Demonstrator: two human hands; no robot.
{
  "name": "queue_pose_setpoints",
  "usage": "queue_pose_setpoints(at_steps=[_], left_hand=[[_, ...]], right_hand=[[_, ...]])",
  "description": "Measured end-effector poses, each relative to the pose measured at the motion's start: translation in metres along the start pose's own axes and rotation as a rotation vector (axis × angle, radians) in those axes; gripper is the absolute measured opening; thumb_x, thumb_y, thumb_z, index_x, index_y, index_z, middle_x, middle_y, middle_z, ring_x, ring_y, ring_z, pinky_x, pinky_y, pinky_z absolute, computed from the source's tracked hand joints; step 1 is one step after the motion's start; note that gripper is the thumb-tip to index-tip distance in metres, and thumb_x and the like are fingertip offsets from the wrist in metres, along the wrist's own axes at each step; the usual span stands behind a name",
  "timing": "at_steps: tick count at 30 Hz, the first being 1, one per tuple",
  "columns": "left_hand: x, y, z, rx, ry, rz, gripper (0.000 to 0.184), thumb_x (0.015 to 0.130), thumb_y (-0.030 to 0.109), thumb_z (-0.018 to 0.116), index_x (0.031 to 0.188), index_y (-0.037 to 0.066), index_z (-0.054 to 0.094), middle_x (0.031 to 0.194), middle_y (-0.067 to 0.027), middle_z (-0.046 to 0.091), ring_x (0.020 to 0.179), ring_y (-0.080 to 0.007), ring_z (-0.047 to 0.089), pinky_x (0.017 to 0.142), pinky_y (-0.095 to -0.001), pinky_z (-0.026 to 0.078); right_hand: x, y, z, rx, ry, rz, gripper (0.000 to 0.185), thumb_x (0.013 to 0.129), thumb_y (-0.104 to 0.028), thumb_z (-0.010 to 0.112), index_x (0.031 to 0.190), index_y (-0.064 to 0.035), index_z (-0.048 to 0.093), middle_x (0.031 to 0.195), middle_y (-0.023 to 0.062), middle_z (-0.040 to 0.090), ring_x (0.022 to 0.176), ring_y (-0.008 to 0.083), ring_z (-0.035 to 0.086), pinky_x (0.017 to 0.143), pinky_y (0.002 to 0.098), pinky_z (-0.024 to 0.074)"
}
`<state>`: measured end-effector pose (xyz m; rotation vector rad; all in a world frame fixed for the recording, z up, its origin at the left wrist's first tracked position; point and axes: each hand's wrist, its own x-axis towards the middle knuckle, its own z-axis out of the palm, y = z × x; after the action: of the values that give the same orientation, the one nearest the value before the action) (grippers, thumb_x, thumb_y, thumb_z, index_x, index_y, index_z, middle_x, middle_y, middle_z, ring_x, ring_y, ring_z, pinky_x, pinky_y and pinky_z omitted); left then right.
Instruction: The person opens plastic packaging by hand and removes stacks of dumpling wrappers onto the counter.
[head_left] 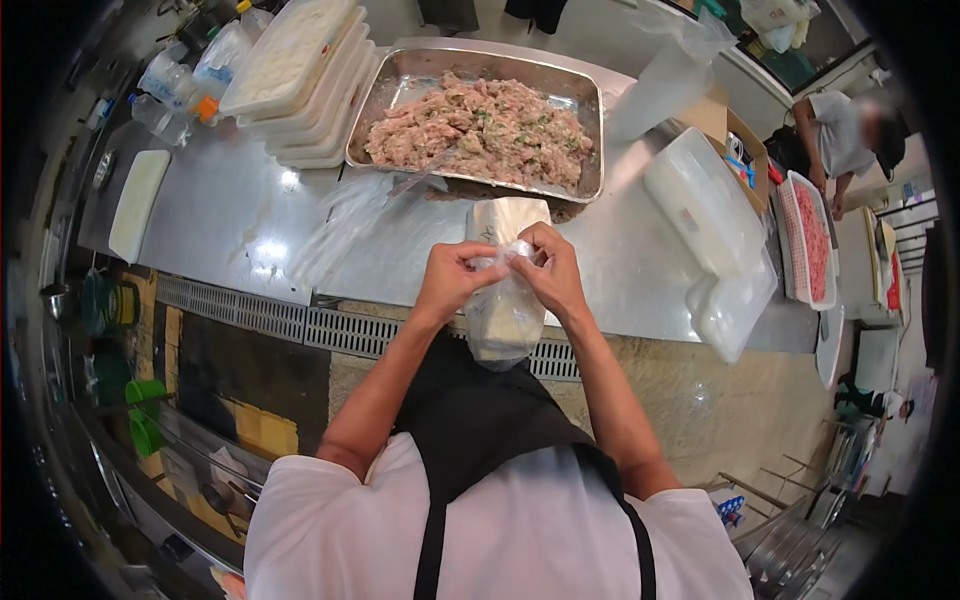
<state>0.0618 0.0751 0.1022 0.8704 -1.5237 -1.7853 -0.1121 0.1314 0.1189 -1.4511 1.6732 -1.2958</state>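
Note:
Both hands meet over a clear plastic bag (505,330) that wraps a pale, cream-coloured block-like stack near the table's front edge. My left hand (460,277) pinches the gathered plastic from the left, fingers bent and closed. From the right, my right hand (545,267) pinches the same plastic, its fingers curled near the left ones. Just beyond them stands a metal tray (603,140) holding minced meat with green bits (485,125). A clear plastic sheet (345,225) lies on the metal table left of the bag.
Stacked lidded containers (300,90) stand left of the tray, with bottles (170,80) beyond. Clear lids or tubs (705,210) lie at the right, near a basket of red meat (808,240). A white board (138,205) lies far left. Another person (845,135) stands at upper right.

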Motion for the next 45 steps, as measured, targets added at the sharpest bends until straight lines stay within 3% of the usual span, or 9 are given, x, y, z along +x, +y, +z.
queue_pose_setpoints(at_steps=[6,11,21,23,30,32,36,40,45], left_hand=[[0.004,-0.011,-0.001,-0.113,0.051,-0.015,0.015,0.079,-0.001,0.074,0.094,-0.005,0.072,0.086,-0.0061,0.069,0.068,-0.0094,0.062,0.061,-0.0227,0.050],[-0.008,0.014,0.009,0.250,0.244,0.163,0.007,0.077,-0.005,0.073,0.084,-0.003,0.073,0.073,-0.0042,0.064,0.060,-0.0087,0.059,0.057,-0.0221,0.048],[-0.001,0.018,-0.004,-0.084,0.023,-0.004,0.028,0.075,0.001,0.076,0.103,-0.001,0.070,0.091,-0.0050,0.063,0.072,-0.0089,0.060,0.061,-0.0231,0.050],[-0.002,0.026,0.003,0.264,-0.076,0.111,0.033,0.077,0.004,0.076,0.109,0.000,0.068,0.103,-0.0044,0.060,0.085,-0.0085,0.058,0.062,-0.0223,0.049],[0.003,0.011,0.010,0.473,0.072,0.162,0.037,0.075,0.006,0.079,0.110,0.000,0.068,0.094,-0.0013,0.063,0.078,-0.0085,0.058,0.066,-0.0215,0.048],[0.010,0.006,-0.005,0.137,-0.064,-0.034,0.031,0.075,0.005,0.078,0.106,0.001,0.070,0.090,-0.0003,0.065,0.075,-0.0076,0.058,0.064,-0.0209,0.047],[0.014,0.028,-0.024,0.037,-0.079,-0.178,0.024,0.076,0.003,0.078,0.099,0.002,0.071,0.088,0.0007,0.065,0.072,-0.0058,0.056,0.063,-0.0205,0.045],[0.026,0.065,-0.041,0.220,0.059,0.157,0.012,0.078,-0.004,0.072,0.090,-0.001,0.071,0.087,-0.0022,0.065,0.072,-0.0083,0.055,0.063,-0.0228,0.044],[0.025,0.126,-0.023,0.303,-0.013,0.487,0.011,0.078,-0.010,0.067,0.085,-0.003,0.068,0.088,-0.0059,0.063,0.080,-0.0129,0.057,0.069,-0.0243,0.045]], right_hand=[[0.000,0.005,0.012,-0.019,0.147,0.046,0.018,0.067,-0.011,0.070,0.073,0.0010,0.058,0.074,0.0117,0.057,0.073,0.0273,0.055,0.068,0.0346,0.0442],[-0.003,-0.006,0.021,-0.093,0.270,0.012,0.018,0.067,-0.009,0.069,0.073,0.0024,0.058,0.075,0.0138,0.058,0.075,0.0299,0.057,0.070,0.0370,0.0463],[-0.008,-0.011,0.008,0.054,0.159,0.141,0.022,0.068,-0.011,0.074,0.078,0.0034,0.061,0.077,0.0136,0.060,0.070,0.0254,0.060,0.066,0.0341,0.0476],[-0.009,-0.010,0.010,0.043,0.165,0.135,0.022,0.068,-0.012,0.074,0.077,0.0035,0.062,0.075,0.0137,0.060,0.068,0.0252,0.060,0.064,0.0339,0.0475],[-0.004,-0.012,0.011,-0.093,0.194,0.093,0.021,0.068,-0.014,0.073,0.077,0.0030,0.064,0.073,0.0133,0.060,0.063,0.0255,0.059,0.060,0.0347,0.0470],[-0.003,-0.014,0.001,-0.081,0.136,0.114,0.020,0.069,-0.012,0.072,0.079,0.0028,0.064,0.075,0.0124,0.060,0.064,0.0256,0.060,0.062,0.0344,0.0472],[-0.004,-0.021,-0.019,0.130,-0.164,0.127,0.030,0.073,-0.007,0.068,0.101,0.0001,0.060,0.099,0.0101,0.061,0.091,0.0246,0.059,0.077,0.0345,0.0478],[-0.014,-0.028,-0.022,0.076,-0.245,-0.062,0.056,0.075,-0.008,0.068,0.126,-0.0030,0.046,0.126,0.0121,0.053,0.117,0.0277,0.051,0.100,0.0389,0.0414],[-0.025,-0.033,-0.002,-0.051,-0.181,-0.226,0.060,0.079,-0.009,0.067,0.133,-0.0030,0.041,0.131,0.0147,0.051,0.121,0.0312,0.050,0.105,0.0415,0.0368]])
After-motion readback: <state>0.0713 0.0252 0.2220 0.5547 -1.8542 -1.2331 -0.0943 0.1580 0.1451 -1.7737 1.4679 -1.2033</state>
